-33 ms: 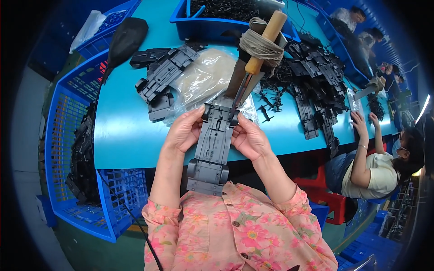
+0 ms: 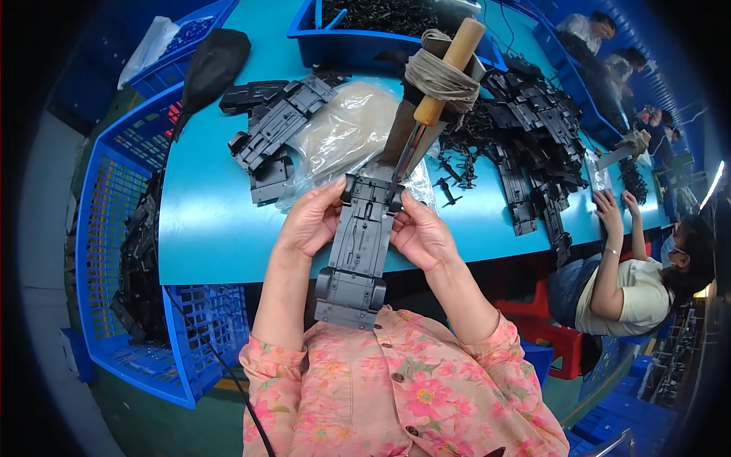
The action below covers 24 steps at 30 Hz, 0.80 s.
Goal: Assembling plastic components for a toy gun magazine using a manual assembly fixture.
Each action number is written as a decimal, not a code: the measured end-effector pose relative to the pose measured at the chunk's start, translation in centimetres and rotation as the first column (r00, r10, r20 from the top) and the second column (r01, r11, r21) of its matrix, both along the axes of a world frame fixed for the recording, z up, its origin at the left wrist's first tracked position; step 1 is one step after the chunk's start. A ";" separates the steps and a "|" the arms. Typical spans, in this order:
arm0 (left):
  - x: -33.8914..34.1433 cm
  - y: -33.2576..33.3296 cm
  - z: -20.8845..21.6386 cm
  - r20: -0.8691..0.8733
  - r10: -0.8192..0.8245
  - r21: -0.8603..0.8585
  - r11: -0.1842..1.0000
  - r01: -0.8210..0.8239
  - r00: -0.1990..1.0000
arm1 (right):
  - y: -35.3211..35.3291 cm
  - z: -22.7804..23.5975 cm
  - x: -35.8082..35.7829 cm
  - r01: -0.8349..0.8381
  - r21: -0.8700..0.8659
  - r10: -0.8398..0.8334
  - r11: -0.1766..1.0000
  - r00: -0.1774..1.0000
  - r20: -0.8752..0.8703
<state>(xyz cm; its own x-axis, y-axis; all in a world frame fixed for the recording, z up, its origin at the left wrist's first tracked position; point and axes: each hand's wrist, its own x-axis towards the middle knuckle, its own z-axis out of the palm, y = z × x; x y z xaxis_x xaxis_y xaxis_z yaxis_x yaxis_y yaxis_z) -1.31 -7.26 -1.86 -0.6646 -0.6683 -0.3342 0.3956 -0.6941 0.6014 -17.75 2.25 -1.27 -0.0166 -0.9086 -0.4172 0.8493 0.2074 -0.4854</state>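
At frame centre, over the table (image 2: pixel 213 228) edge, left hand (image 2: pixel 311 219) and right hand (image 2: pixel 420 234) grip the chassis (image 2: pixel 358 255) sides, palms facing inward.

Nothing appears to have moved: both hands (image 2: pixel 365 228) hold the grey chassis (image 2: pixel 358 255) exactly as before.

Teal table (image 2: pixel 213 221) — grey plastic parts (image 2: pixel 278 133), clear bag (image 2: pixel 346 133), blue bin (image 2: pixel 358 42).

One head-worn fisheye is looking steeply down, close over the hands (image 2: pixel 365 228). It's facing forward across the blue surface (image 2: pixel 213 228). Edges are bending toward the dark rim.
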 end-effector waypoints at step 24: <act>-0.5 0.0 0.9 -0.004 0.065 0.003 0.998 -0.065 0.998 | -0.3 0.7 0.1 0.026 -0.025 -0.027 0.999 0.999 -0.018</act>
<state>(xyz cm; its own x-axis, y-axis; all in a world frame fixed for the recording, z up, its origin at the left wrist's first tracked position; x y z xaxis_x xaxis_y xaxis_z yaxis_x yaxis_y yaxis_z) -1.84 -7.30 -0.91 -0.6212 -0.7093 -0.3331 0.4427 -0.6684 0.5976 -17.66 1.96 -0.55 -0.0485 -0.9178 -0.3941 0.8453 0.1725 -0.5057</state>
